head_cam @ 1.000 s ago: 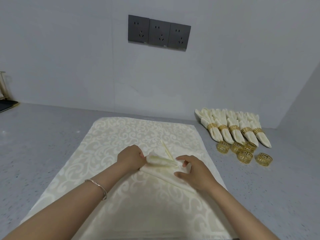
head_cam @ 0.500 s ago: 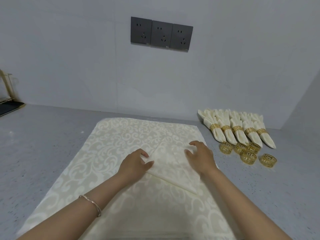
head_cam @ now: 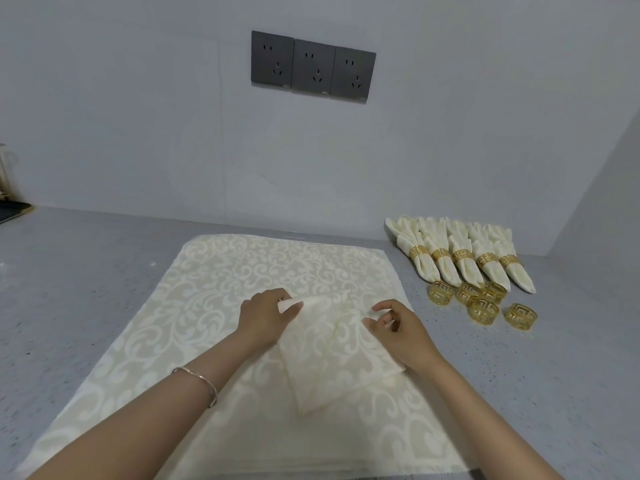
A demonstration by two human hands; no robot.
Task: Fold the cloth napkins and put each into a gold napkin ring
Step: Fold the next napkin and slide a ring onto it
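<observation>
**Cream napkin now pinched at both far corners**

Each grip is a pinch. The left hand holds the far left corner between thumb and fingers, and the right hand nips the far right one. Half a second ago both palms lay flat, pressing. The napkin lies as a triangle, point toward the person, on the patterned cloth, so the next fold looks due. Loose gold rings wait nearby on the bench.

Open counter L; 5 loose rings + 5 ringed napkins R.
</observation>
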